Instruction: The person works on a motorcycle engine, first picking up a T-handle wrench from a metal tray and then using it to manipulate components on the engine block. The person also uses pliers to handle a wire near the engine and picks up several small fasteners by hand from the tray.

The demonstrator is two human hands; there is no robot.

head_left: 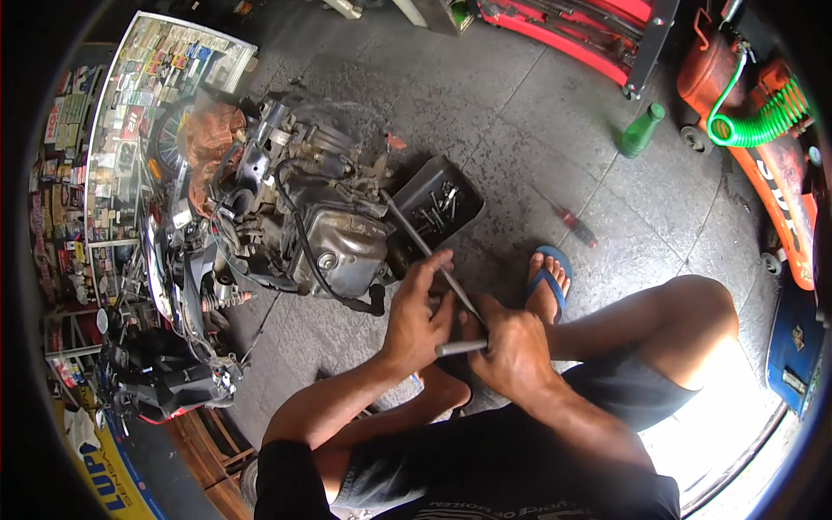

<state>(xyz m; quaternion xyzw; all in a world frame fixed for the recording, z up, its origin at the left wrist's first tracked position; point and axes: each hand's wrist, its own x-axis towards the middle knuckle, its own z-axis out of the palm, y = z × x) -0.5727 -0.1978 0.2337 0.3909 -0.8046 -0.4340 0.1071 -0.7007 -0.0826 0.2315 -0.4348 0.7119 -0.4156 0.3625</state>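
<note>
A long metal T-handle wrench (415,225) runs diagonally down from the side of a dirty engine (340,234) at left centre, where its tip is. My left hand (418,312) has its fingers curled round the shaft. My right hand (507,347) grips the crossbar at the near end. Beside the engine, below the shaft's upper part, sits a black plastic tray (472,199) holding several bolts.
A red-handled screwdriver (579,228) and green bottle (640,132) stand out on the tiled floor (537,113). A red rack (563,35) is at the top, an orange machine with green hose (763,182) at right, a motorcycle (173,347) and glass display case (117,130) at left.
</note>
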